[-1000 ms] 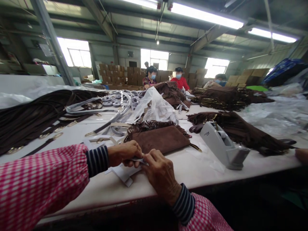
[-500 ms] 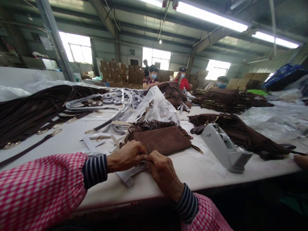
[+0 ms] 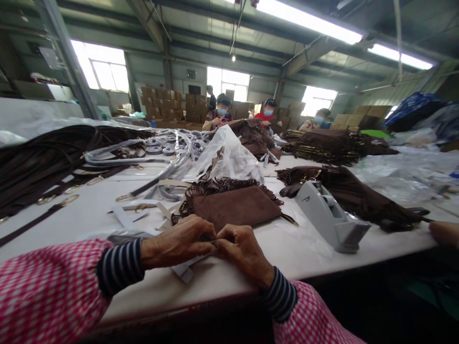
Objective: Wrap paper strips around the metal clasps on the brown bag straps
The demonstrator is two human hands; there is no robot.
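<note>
My left hand (image 3: 179, 243) and my right hand (image 3: 244, 253) meet near the table's front edge, both closed in a pinch. Between their fingertips is something small and thin, mostly hidden by the fingers; its kind does not show. Just beyond them a brown fringed suede pouch (image 3: 236, 208) lies flat, with its fringe at the far side and a zip end at the right corner. Beneath my hands lie pale paper strips (image 3: 184, 272). Left of the pouch are more strips (image 3: 125, 217) and a strap wrapped in clear plastic (image 3: 154, 181).
A grey tape dispenser (image 3: 322, 220) stands to the right, before a brown fringed bag (image 3: 351, 196). Brown straps (image 3: 53, 153) are heaped at left. A white plastic bag (image 3: 229, 153) rises behind the pouch. Stacked pouches (image 3: 326, 143) and co-workers are farther back. Another person's hand (image 3: 444, 231) rests at the right edge.
My left hand has shifted a little left and turned, its thumb and fingers now showing apart around the pinch. The view has swung slightly; the pouch lies as before.
</note>
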